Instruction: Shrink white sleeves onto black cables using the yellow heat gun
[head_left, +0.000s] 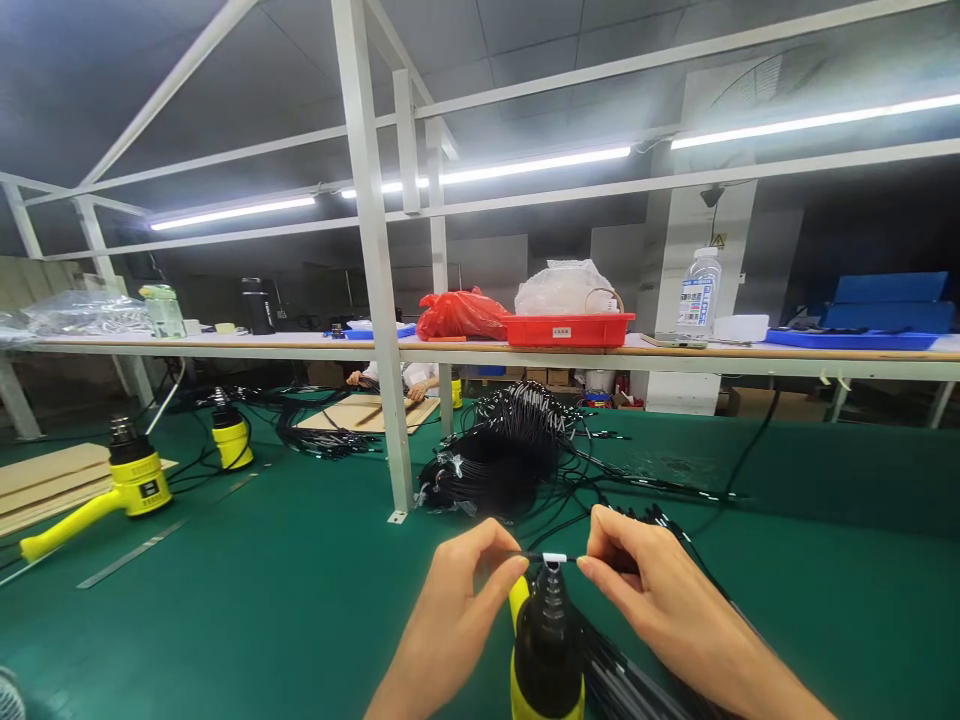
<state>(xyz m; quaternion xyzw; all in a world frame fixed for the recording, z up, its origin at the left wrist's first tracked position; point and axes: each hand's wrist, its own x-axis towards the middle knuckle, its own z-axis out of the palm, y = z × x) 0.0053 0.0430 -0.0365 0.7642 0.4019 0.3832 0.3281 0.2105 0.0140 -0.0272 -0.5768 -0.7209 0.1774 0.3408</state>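
holding a thin black cable [534, 555] level, with its white sleeve [554, 558] right over the nozzle of an upright heat gun [551, 650]; cannot tell whether touching. pinching tightly between thumb and fingertip on both sides of the sleeve, with the left hand [465, 600] and the right hand [664, 580]. beside the gun, under the right wrist, a bundle of cables [619, 670]. beyond, on the green table [285, 600], a larger dark cable pile [502, 455].

The bench [262, 600] has a green top. A white post [377, 260] stands on it. A long shelf [465, 354] runs above. Past the bench's far edge is a pale pillar [694, 220]. Bright tube lights [536, 166] shine below the gray ceiling [517, 35].
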